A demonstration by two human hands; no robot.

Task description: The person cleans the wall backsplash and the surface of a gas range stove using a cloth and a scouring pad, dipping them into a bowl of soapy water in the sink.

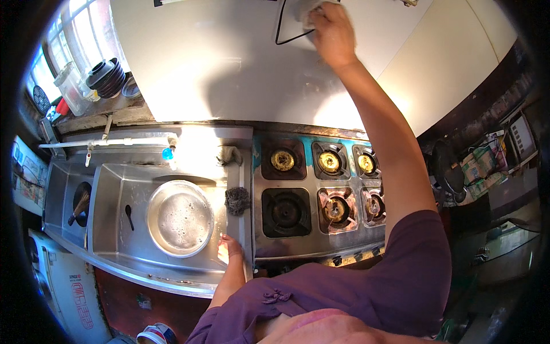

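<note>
My right hand is raised against the pale wall panel, pressing a whitish cloth to it; the hand is slightly blurred. Beside the cloth a thin black cable hangs down in a loop. My left hand rests low at the right side of the steel sink; whether it holds anything is unclear. Close to it stands a round metal basin of sudsy water. A dark scouring pad and a grey cloth lie on the sink's right ledge.
A gas stove with several burners adjoins the sink. A pipe with a blue-fitted tap crosses above the basin. A black spoon and a brush lie in the sink compartments. Stacked dark bowls stand on the window ledge.
</note>
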